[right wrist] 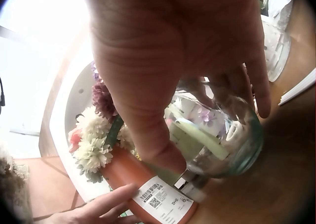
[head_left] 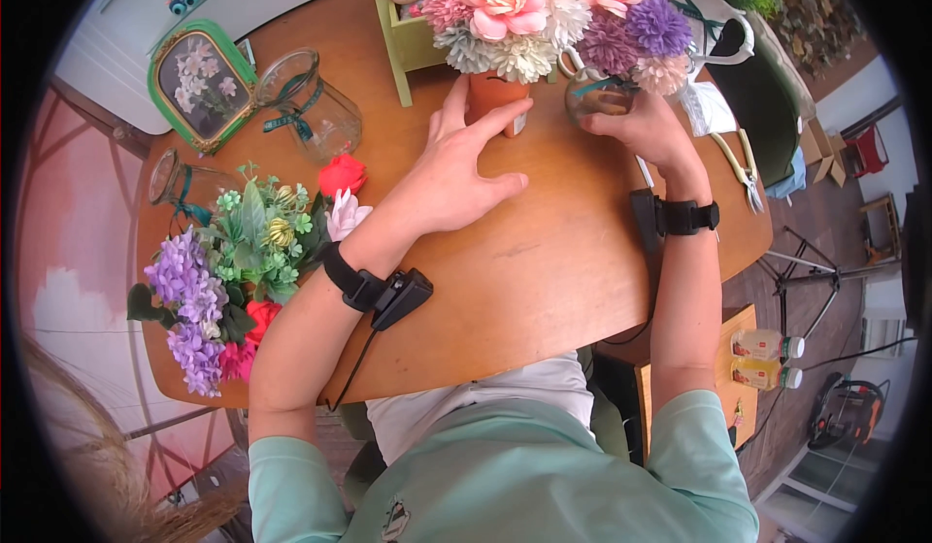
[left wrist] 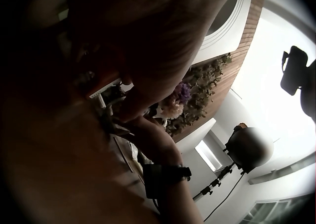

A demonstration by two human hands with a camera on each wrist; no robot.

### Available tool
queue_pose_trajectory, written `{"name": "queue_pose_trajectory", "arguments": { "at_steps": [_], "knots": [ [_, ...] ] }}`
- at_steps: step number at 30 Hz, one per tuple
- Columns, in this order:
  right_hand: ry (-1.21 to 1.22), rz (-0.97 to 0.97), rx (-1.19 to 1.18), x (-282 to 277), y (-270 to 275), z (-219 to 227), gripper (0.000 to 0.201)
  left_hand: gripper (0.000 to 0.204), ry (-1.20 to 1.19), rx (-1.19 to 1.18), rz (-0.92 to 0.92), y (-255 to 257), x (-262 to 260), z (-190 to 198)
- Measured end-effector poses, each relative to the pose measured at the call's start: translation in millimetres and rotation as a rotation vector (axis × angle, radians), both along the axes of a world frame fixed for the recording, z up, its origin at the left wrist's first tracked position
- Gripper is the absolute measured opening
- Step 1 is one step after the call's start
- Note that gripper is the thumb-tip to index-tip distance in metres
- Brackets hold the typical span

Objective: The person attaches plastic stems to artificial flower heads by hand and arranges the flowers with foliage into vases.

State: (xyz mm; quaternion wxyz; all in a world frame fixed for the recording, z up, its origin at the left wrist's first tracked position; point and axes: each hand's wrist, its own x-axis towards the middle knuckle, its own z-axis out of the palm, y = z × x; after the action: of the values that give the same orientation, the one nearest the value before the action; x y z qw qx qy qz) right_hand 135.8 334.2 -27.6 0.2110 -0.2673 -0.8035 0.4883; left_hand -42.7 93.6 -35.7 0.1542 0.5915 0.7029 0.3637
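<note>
Head view: left hand (head_left: 454, 172) splayed, gripping nothing, fingers against orange pot (head_left: 493, 99) (thumb out); right hand (head_left: 652, 135), right of pot, seemingly curled round glass vase (head_left: 584, 104).

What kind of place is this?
Looks like a home or studio craft corner: faux-looking flowers beside glass vases, scissors-like cutters on the wooden table, and a tripod nearby.

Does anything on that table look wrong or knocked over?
Nothing looks spilled or broken. Only the loose flowers beside the left arm look untidy, heaped at the edge of the table with no vase visible under them.
</note>
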Motion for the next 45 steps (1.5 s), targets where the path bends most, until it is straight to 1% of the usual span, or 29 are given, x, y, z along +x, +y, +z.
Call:
{"name": "queue_pose_trajectory", "arguments": {
  "at_steps": [2, 3, 5, 7, 9, 12, 15, 17, 18, 19, 21, 23, 24, 26, 27, 29, 30, 32, 33, 34, 35, 36, 37, 38, 39, 40, 42, 43, 45],
  "knots": [
    [-0.051, 0.006, 0.117, 1.7, -6.2, 7.7, 0.059, 0.083, 0.007, -0.001, -0.004, 0.2, -1.1, -0.5],
    [-0.05, 0.009, 0.118, 2.2, -5.5, 7.3, 0.059, 0.083, 0.014, -0.001, -0.006, -0.4, -2.0, -0.2],
    [-0.056, 0.007, 0.162, 1.5, -3.4, 6.5, 0.069, 0.083, 0.001, -0.001, 0.0, -1.4, -0.6, 0.6],
    [-0.034, 0.023, 0.175, 0.8, -3.9, 5.7, 0.067, 0.083, -0.015, -0.001, 0.001, -2.1, 3.9, 1.7],
    [-0.013, 0.031, 0.188, 1.8, -2.1, 4.7, 0.065, 0.083, 0.033, -0.022, 0.055, -3.7, 10.5, 6.2],
    [-0.073, 0.029, 0.166, 2.2, 0.9, 3.0, 0.066, 0.081, 0.05, -0.046, 0.062, -5.8, 15.1, 11.3],
    [-0.153, 0.004, 0.151, 3.1, 1.0, 3.6, 0.066, 0.079, 0.042, -0.019, 0.043, -3.1, 10.3, 4.6],
    [0.065, 0.036, 0.185, 2.1, -2.3, 0.8, 0.07, 0.076, 0.015, 0.0, 0.041, -1.0, 8.5, 0.6],
    [0.065, 0.036, 0.185, 2.3, -3.1, 2.3, 0.07, 0.073, -0.012, 0.021, 0.04, 0.6, 7.1, -1.7],
    [0.018, 0.036, 0.177, 3.0, -3.2, 5.0, 0.072, 0.073, -0.012, 0.021, 0.039, 4.3, 2.7, -7.2],
    [-0.03, 0.033, 0.168, 5.3, -1.4, 6.1, 0.073, 0.069, -0.043, 0.047, -0.045, 11.5, -4.4, -13.9],
    [-0.157, -0.011, 0.154, 6.0, 2.5, 5.3, 0.078, 0.067, -0.079, 0.043, -0.051, 12.4, -6.3, -18.1],
    [-0.157, -0.011, 0.154, 6.3, 2.2, 5.3, 0.078, 0.066, -0.115, 0.039, -0.056, 12.5, -6.6, -17.9],
    [-0.062, -0.032, 0.186, 8.4, -0.2, 6.8, 0.076, 0.066, -0.102, 0.045, -0.044, 12.8, -3.3, -17.8],
    [-0.063, -0.033, 0.184, 8.8, -2.8, 7.3, 0.076, 0.066, -0.089, 0.051, -0.031, 12.5, -0.8, -17.6],
    [0.045, -0.065, 0.261, 9.2, -9.2, 10.1, 0.068, 0.065, -0.086, 0.034, -0.009, 10.7, 2.6, -15.6],
    [0.045, -0.065, 0.262, 12.4, -9.6, 13.6, 0.068, 0.064, -0.082, 0.018, 0.013, 10.0, 3.4, -13.9],
    [-0.244, -0.08, 0.319, 22.4, -7.3, 24.0, 0.058, 0.063, -0.074, 0.005, 0.022, 8.5, 3.3, -11.3],
    [-0.242, -0.076, 0.32, 27.3, -6.6, 29.9, 0.058, 0.063, -0.068, -0.01, 0.033, 7.4, 2.4, -10.6],
    [-0.368, -0.083, 0.328, 33.0, -6.0, 36.7, 0.055, 0.063, -0.068, -0.01, 0.037, 7.6, 1.1, -11.5],
    [-0.496, -0.092, 0.336, 37.1, -7.2, 44.2, 0.054, 0.056, -0.094, 0.005, 0.042, 9.1, 0.0, -13.5],
    [-0.497, -0.089, 0.338, 38.3, -11.1, 53.7, 0.054, 0.05, -0.12, 0.019, 0.047, 10.4, -0.4, -15.4],
    [-0.541, -0.035, 0.287, 38.0, -17.4, 62.8, 0.054, 0.05, -0.122, 0.018, 0.049, 11.0, 0.1, -17.9],
    [-0.584, 0.02, 0.235, 36.4, -25.4, 65.9, 0.054, 0.045, -0.154, 0.069, 0.076, 11.4, 0.6, -20.2],
    [-0.456, 0.111, 0.234, 30.6, -40.0, 64.1, 0.052, 0.04, -0.185, 0.119, 0.103, 11.8, 0.3, -21.6],
    [-0.433, 0.182, 0.242, 20.4, -44.3, 54.7, 0.052, 0.04, -0.184, 0.118, 0.104, 13.0, -1.6, -22.2],
    [-0.261, 0.195, 0.303, -6.2, -73.7, 53.6, 0.055, 0.042, -0.382, 0.069, 0.197, 17.5, -5.2, -23.4],
    [-0.263, 0.193, 0.302, -13.0, -78.2, 45.4, 0.055, 0.042, -0.383, 0.068, 0.194, 18.6, -3.4, -22.7],
    [-0.127, 0.039, 0.375, -24.3, -81.4, 19.7, 0.065, 0.056, -0.449, 0.088, 0.301, 18.4, 0.0, -19.0]
  ]
}}
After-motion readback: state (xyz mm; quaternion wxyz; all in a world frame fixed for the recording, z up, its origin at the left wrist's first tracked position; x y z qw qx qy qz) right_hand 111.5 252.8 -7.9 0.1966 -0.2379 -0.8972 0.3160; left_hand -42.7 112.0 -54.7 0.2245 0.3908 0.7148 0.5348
